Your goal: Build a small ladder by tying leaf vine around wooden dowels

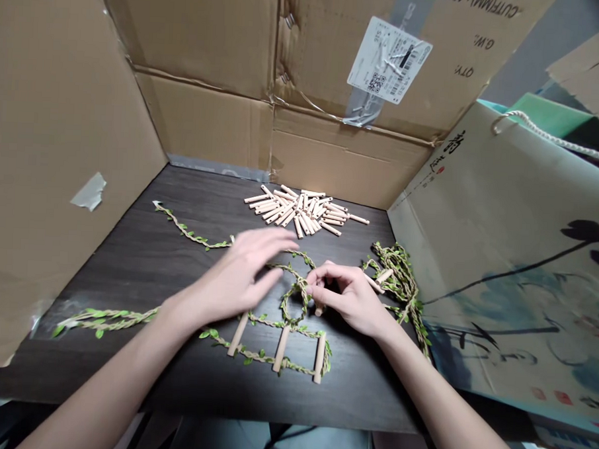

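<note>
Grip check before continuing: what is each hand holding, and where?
Right hand pinches a short pale wooden dowel near its top, beside the green leafy vine cord; left hand open, holding nothing.

Bare forearms — bare left hand, bare right hand

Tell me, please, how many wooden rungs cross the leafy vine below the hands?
3: left rung, middle rung, right rung, side by side; the right hand half hides another stick.

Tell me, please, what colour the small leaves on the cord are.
Green, on the leaf cord pinched in the right hand; head view shows it best.
</note>
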`<state>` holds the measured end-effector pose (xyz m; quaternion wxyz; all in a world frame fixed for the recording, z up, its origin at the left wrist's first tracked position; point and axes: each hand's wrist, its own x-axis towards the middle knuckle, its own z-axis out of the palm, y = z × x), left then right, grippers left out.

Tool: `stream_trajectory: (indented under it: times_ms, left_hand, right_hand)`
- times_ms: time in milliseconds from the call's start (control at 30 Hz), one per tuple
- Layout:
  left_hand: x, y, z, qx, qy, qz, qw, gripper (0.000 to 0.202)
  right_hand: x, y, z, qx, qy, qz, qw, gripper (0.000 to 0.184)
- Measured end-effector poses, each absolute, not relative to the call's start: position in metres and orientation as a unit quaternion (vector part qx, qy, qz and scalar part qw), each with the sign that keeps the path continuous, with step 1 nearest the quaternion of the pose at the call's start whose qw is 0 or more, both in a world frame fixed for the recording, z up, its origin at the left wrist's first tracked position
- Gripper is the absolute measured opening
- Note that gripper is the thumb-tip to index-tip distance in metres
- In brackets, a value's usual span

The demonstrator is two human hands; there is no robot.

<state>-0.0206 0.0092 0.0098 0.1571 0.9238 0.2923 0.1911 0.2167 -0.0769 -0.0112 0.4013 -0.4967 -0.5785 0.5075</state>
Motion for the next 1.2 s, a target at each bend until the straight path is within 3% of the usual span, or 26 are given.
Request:
stream_trajectory:
  times_ms: [100, 233, 533, 633, 700, 800, 900, 1033, 1200]
  left_hand:
    - [-0.007, 0.000, 0.002, 0.937, 0.218, 0.144, 0.233, 0.033]
    - [-0.014, 0.006, -0.007, 0.924, 0.266, 0.147, 0.232, 0.037]
    - [-0.042, 0.027, 0.006, 0.867, 0.487, 0.092, 0.060, 0.043]
    - [-0.034, 0.017, 0.012, 0.864, 0.480, 0.152, -0.007, 0.037]
    - [-0.025, 0.009, 0.013, 0.898, 0.386, 0.208, 0.036, 0.038]
    - [-0.010, -0.002, 0.008, 0.928, 0.226, 0.213, 0.204, 0.037]
    - [-0.001, -0.008, 0.001, 0.913, 0.219, 0.193, 0.284, 0.030]
    - [-0.001, -0.007, -0.003, 0.898, 0.262, 0.176, 0.307, 0.033]
    - [-0.008, 0.001, 0.001, 0.886, 0.353, 0.152, 0.260, 0.036]
  right_hand:
    - [0.217, -0.076, -0.011, -0.486, -0.571, 0.519, 0.411, 0.028]
    - [0.220, -0.075, -0.010, -0.480, -0.568, 0.527, 0.410, 0.028]
    - [0.222, -0.075, -0.010, -0.466, -0.560, 0.548, 0.411, 0.023]
    - [0.221, -0.075, -0.012, -0.467, -0.557, 0.551, 0.410, 0.023]
    - [0.221, -0.075, -0.013, -0.465, -0.559, 0.554, 0.406, 0.024]
    - [0.220, -0.075, -0.014, -0.461, -0.564, 0.555, 0.402, 0.024]
    - [0.221, -0.075, -0.014, -0.464, -0.563, 0.553, 0.402, 0.025]
    - [0.222, -0.075, -0.012, -0.467, -0.561, 0.552, 0.402, 0.026]
    - [0.224, -0.075, -0.011, -0.461, -0.566, 0.563, 0.388, 0.026]
